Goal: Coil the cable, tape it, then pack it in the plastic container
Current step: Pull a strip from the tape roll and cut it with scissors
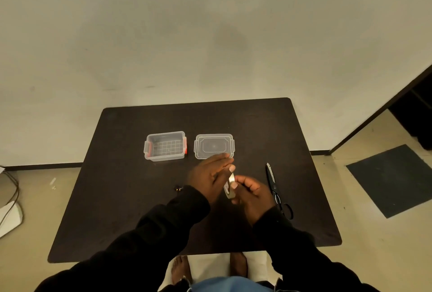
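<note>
View from above of a dark table (140, 210) w/ a person's 2 hands over its middle. Both arms are in black sleeves.

Left hand (208, 175) reaches fwd, fingers mostly straight and close together, tips over the near edge of the lid (214, 146). Thumb points right, nail showing. Can't tell if it grips anything.

Right hand (251, 194) sits just right of the left, fingers curled, thumb and forefinger pinching a small pale roll, prob. tape (229, 186). The roll stands on edge between the 2 hands, close against the left palm.

Cable: only a small dark end w/ orange-yellow specks (178, 189) shows on the table, just left of the left wrist. The rest is hidden under the sleeve or too dark to make out.

Box (165, 145): clear plastic, red side clips, open, upright, far left of the hands; nothing can be made out inside. Its clear lid lies flat just to the box's right, not touching it.

Scissors (275, 189), black handles, blades together, lie right of the right hand, tips pointing away from the person.

Bare feet (181, 268) show below the near table edge, on a white mat (210, 266).
</note>
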